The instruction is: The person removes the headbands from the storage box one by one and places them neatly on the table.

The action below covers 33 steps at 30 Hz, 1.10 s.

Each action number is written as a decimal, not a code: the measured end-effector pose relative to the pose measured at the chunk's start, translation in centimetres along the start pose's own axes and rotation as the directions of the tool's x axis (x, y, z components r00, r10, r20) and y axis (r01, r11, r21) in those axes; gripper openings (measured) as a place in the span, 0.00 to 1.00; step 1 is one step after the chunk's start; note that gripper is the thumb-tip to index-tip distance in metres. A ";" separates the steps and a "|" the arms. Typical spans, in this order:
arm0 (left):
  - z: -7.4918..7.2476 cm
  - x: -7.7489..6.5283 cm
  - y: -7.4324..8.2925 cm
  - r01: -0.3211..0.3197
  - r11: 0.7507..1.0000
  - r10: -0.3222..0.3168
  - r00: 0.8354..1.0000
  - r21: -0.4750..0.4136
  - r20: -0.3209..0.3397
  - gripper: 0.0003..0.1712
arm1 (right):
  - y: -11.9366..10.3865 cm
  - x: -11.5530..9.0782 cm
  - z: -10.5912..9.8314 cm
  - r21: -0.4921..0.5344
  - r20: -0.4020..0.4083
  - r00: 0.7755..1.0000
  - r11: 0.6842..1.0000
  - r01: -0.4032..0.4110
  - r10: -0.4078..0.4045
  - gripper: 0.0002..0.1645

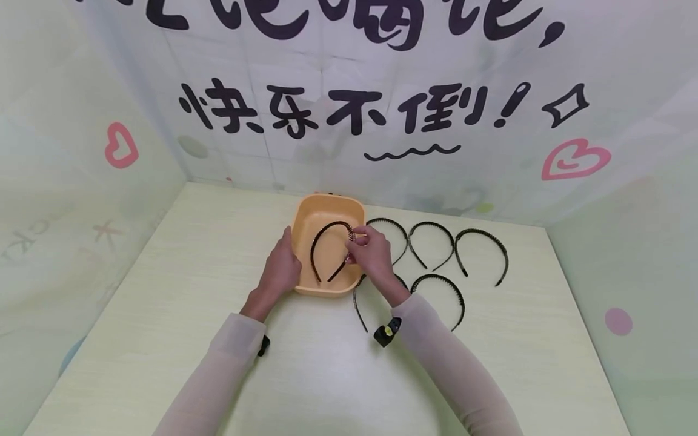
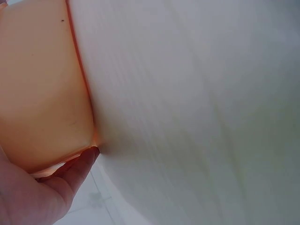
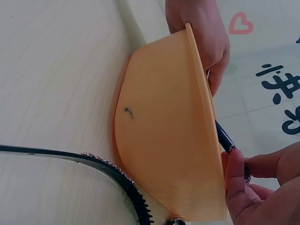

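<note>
A black toothed headband [image 1: 329, 225] with a glittery stretch hangs over an orange plastic basin [image 1: 329, 289]. My right hand [image 1: 372, 249] pinches one side of it between thumb and fingers, near the basin's right rim. In the right wrist view the pinched headband [image 3: 226, 137] shows just past the rim, its lower part hidden by the basin wall. At the basin's left side, my left hand [image 1: 280, 266] holds the wall, thumb by the rim. Its fingers [image 2: 80, 171] lie along the basin's outside in the left wrist view.
Several more black headbands lie on the pale table right of the basin, among them a far-right headband [image 1: 504, 248] and a nearer headband [image 1: 462, 297]. Behind the basin rises a printed backdrop [image 1: 327, 163]; side panels flank the table [image 1: 163, 339].
</note>
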<state>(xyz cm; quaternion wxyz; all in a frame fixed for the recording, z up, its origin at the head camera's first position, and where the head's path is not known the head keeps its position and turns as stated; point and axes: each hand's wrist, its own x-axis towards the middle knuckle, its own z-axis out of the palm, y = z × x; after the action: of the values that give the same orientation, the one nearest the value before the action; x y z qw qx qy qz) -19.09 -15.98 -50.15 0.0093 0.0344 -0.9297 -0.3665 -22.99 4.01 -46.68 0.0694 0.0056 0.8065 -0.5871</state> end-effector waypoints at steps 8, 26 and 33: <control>0.1 0.0 -0.1 0.002 1.000 -0.002 1.000 -0.006 -0.008 0.38 | -0.1 -0.2 -0.3 0.000 -0.033 0.999 1.000 0.005 -0.005 0.20; 0.1 0.1 0.1 0.028 1.000 -0.028 1.000 -0.005 0.007 0.38 | 0.2 -0.9 -2.0 0.025 0.034 0.999 0.999 0.039 -0.040 0.23; 0.0 0.1 0.2 0.033 0.999 -0.033 0.999 -0.005 0.011 0.38 | 0.6 -0.8 -2.8 0.038 0.041 0.999 0.999 0.022 -0.023 0.23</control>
<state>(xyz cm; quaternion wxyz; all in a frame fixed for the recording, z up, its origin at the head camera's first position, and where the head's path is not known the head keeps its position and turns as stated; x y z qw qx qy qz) -19.22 -15.83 -50.03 -0.0015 0.0478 -0.9281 -0.3694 -22.48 6.96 -46.32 0.0794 -0.0144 0.7938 -0.6028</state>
